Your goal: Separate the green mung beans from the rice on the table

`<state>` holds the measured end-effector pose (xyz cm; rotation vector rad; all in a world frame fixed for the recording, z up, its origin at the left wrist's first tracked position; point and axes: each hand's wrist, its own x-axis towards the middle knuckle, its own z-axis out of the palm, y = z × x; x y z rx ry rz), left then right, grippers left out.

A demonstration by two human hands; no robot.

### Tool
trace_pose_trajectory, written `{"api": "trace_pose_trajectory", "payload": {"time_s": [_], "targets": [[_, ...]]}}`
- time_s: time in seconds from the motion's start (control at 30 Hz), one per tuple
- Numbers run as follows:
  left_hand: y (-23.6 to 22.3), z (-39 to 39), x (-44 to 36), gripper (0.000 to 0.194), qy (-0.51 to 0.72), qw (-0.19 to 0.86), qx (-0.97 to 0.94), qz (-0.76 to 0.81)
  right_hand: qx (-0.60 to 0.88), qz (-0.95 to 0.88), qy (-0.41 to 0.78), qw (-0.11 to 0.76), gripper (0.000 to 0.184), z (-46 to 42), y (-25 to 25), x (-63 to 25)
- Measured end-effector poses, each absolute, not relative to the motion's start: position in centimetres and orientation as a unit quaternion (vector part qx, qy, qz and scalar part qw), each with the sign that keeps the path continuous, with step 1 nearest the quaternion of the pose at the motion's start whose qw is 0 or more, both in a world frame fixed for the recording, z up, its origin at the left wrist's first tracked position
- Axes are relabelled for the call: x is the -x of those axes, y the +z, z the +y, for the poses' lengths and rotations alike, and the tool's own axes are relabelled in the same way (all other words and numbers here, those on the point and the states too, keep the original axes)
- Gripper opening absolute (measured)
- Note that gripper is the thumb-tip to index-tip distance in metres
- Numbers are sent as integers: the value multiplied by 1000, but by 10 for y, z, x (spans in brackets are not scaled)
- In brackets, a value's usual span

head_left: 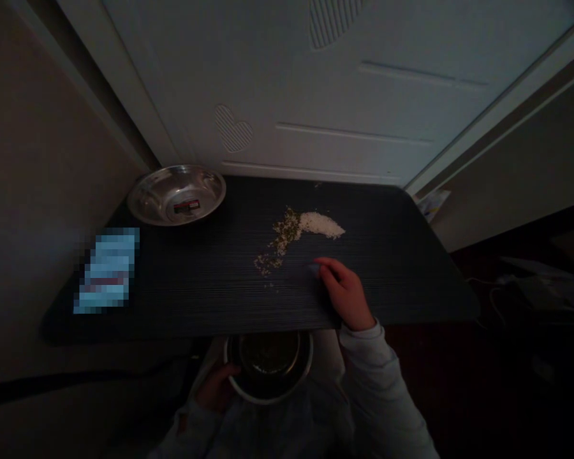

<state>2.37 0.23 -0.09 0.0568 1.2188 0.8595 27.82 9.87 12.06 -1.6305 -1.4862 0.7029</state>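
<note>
Partly heaped, it seems: small white grains, small green grains on dark rectangular tabletop beyond right hand; stray ones left outside. Right hand pinching blurred bluish thin piece; left hand gripping white-rimmed dark round bowl.

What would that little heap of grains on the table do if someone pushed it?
The heap of grains would probably spread rather than move whole, since loose strays lie beside it. The grains look tiny, so each is likely very light and easily scattered.
</note>
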Motion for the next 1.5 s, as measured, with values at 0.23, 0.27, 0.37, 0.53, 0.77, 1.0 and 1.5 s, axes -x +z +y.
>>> {"api": "trace_pose_trajectory", "payload": {"time_s": [0.23, 0.27, 0.37, 0.53, 0.77, 1.0, 1.5], "targets": [[-6, -1, -24, 56, 388, 742, -18, 546, 641, -573, 286, 423, 27, 97, 121, -278], [-7, -1, -24, 56, 386, 746, -17, 542, 639, -573, 288, 424, 27, 96, 121, -278], [-6, 0, -25, 59, 392, 755, -15, 526, 632, -576, 299, 424, 27, 94, 122, -276], [3, 3, -29, 62, 407, 761, -12, 505, 620, -591, 300, 420, 26, 92, 122, -272], [13, 5, -32, 59, 401, 762, -16, 508, 611, -611, 289, 411, 25, 90, 123, -267], [23, 7, -34, 51, 413, 746, -17, 522, 613, -611, 275, 419, 25, 90, 124, -262], [1, 2, -28, 66, 407, 761, -15, 505, 589, -639, 272, 413, 24, 88, 124, -261]]}}
